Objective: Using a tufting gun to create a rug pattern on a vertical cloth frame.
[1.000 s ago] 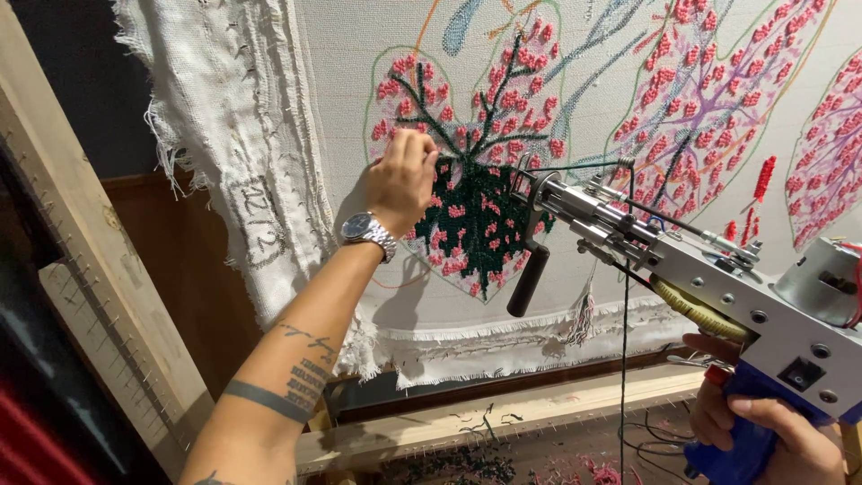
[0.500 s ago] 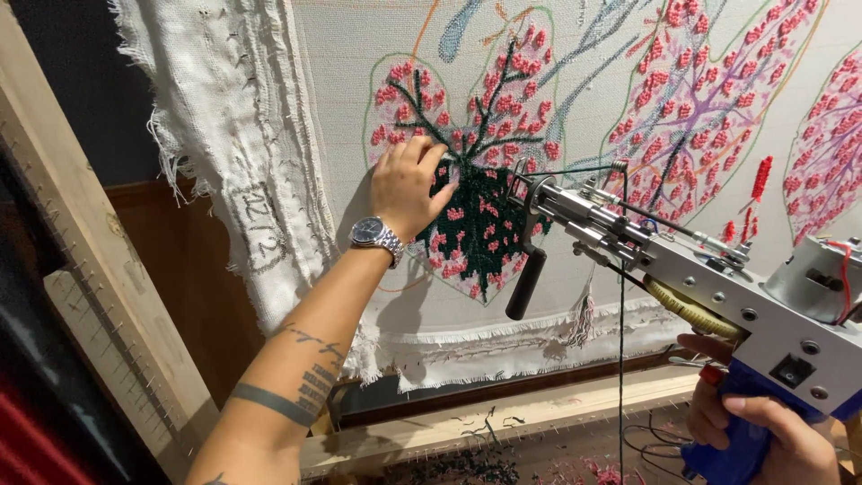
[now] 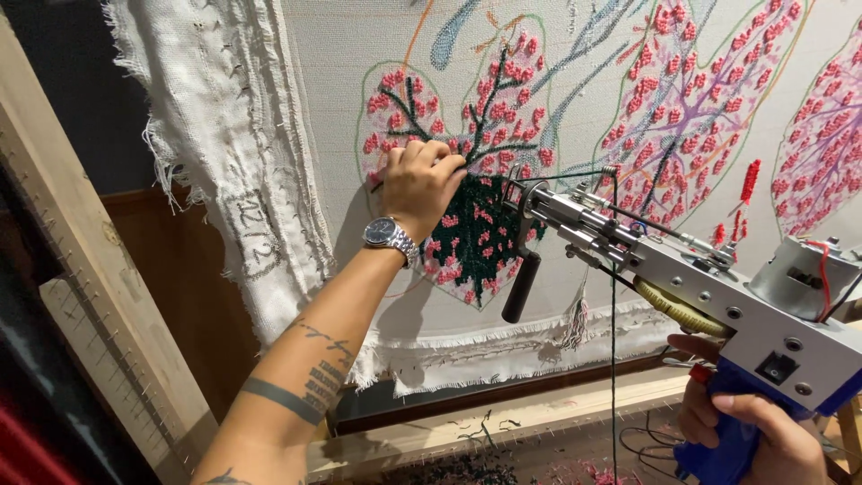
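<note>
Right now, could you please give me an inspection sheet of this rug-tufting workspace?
Surface: backing cloth stretched upright on a wooden frame, frayed at its left and lower edges.
Job's things: tufting gun, nose at the dark green patch; green yarn hangs below it.
Clutter: yarn clippings on the lower ledge.
Fingers: left hand pressed on the cloth, wristwatch worn; right hand grips the gun's blue handle.
Cables: red wire at the motor; dark cords below.
Surroundings: dark wall behind.
</note>
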